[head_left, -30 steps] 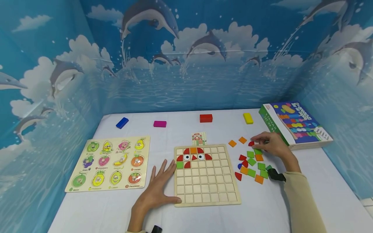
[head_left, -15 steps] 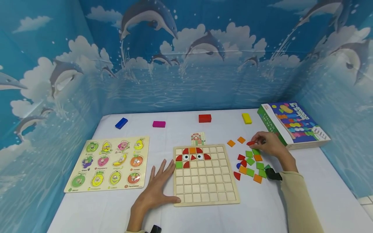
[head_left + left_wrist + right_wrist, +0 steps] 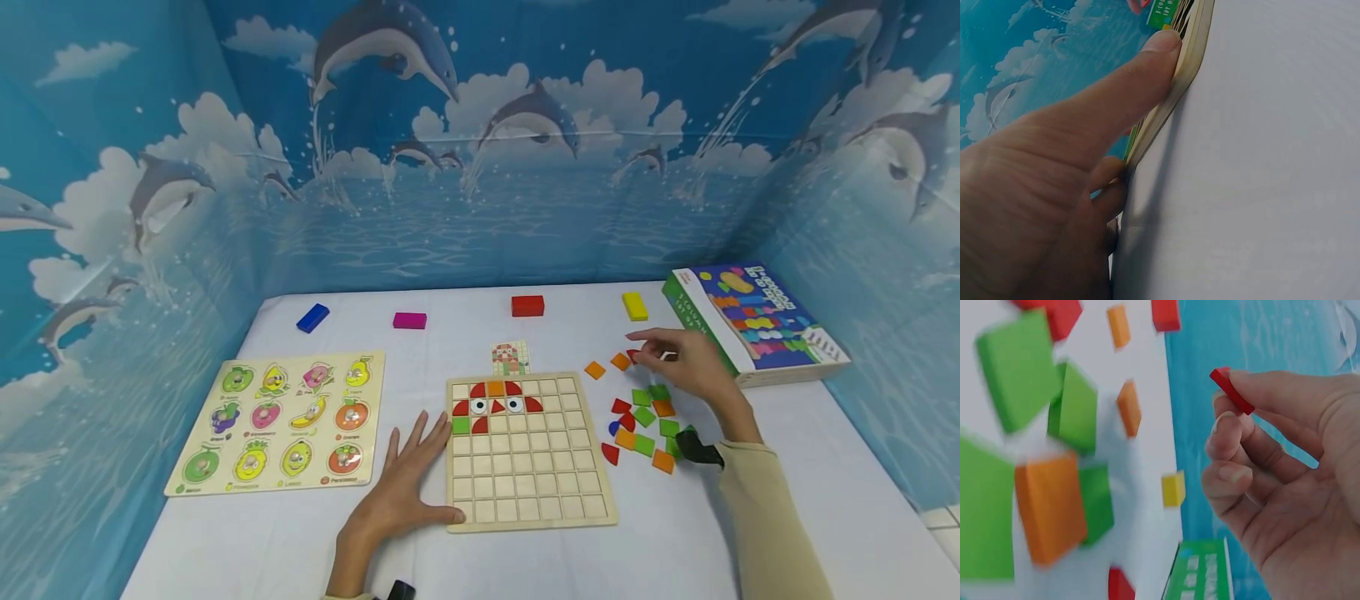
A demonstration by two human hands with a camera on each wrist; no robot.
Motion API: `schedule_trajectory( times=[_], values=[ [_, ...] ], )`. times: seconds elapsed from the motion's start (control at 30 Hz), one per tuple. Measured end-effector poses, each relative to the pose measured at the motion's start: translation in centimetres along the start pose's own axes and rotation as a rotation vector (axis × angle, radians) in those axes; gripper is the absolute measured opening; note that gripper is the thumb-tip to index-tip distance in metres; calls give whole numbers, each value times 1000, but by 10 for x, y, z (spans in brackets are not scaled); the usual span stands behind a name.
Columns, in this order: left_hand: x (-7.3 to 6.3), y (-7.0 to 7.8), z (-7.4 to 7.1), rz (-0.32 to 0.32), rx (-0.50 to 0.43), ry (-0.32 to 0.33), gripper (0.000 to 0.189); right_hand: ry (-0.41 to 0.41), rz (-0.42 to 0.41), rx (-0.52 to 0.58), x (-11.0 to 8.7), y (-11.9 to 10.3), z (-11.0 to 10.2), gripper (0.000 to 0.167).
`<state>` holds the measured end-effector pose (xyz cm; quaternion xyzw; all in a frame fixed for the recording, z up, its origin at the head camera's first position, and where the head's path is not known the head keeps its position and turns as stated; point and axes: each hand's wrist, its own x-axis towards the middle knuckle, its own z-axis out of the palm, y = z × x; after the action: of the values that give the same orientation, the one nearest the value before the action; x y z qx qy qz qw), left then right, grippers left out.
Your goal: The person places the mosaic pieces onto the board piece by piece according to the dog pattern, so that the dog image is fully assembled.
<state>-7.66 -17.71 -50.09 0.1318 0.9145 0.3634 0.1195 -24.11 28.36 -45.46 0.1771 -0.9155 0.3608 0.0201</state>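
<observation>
My right hand (image 3: 690,360) pinches a red quarter-circle tile (image 3: 1232,392) between thumb and finger, above the table to the right of the grid. My left hand (image 3: 403,492) lies at the left side of the wooden grid board (image 3: 528,487). Its fingers are spread and straight along that edge, and the thumb (image 3: 1154,56) rests on the near left corner. In the board's upper left cells sit red quarter-circle tiles, an orange square (image 3: 496,388), a green square (image 3: 461,425), a red triangle (image 3: 498,406) and two eye tiles (image 3: 478,406).
Loose green, orange, red and blue tiles (image 3: 643,416) lie right of the board. A pattern card (image 3: 510,357) lies behind it. A fruit puzzle board (image 3: 277,425) is at left, a game box (image 3: 757,325) at back right, several coloured blocks (image 3: 528,306) along the back.
My right hand took up the red quarter-circle tile from the table by the green tiles and has lifted it slightly, away and to the left. My left hand stays at the board.
</observation>
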Motion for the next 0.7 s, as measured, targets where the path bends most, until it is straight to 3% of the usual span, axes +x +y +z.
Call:
schedule_trajectory(
  times=[0.17,0.47,0.7],
  values=[
    [0,0,0,0,3,2,130,-80,-39,107,6,-23,10,20],
    [1,0,0,-5,8,5,132,-277,-86,145,16,-66,49,7],
    [1,-1,-1,17,-2,14,131,-365,-86,340,15,-86,81,3]
  ],
)
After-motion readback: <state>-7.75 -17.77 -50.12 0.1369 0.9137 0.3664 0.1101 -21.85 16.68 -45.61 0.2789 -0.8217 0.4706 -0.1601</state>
